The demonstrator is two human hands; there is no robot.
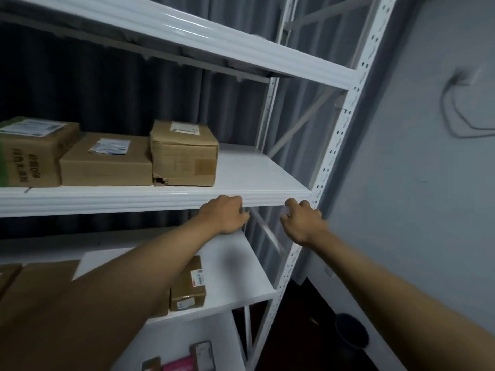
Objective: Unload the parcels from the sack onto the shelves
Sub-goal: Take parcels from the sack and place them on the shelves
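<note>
Both hands reach toward the middle shelf [254, 180]: left hand [225, 214] and right hand [301, 220] hang loosely curled, holding nothing, just below its front edge. Three boxes [183, 152] sit left on that shelf. Stiff cardboard, probably light; grip opposite sides. The sack isn't visible.

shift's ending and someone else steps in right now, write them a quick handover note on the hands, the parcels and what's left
Left hand: empty, fingers curled loosely, just below the front lip of the middle shelf.
Right hand: empty too, fingers loosely curled, near the shelf's right front corner.
Done: three cardboard boxes sit in a row on the left of the middle shelf; its right part is bare. A small labelled box and more cartons are on the lower shelf.
Left: the sack is out of view, so the remaining count is unknown. Fetch the next parcel; the bare right part of the middle shelf looks like the obvious spot.
</note>
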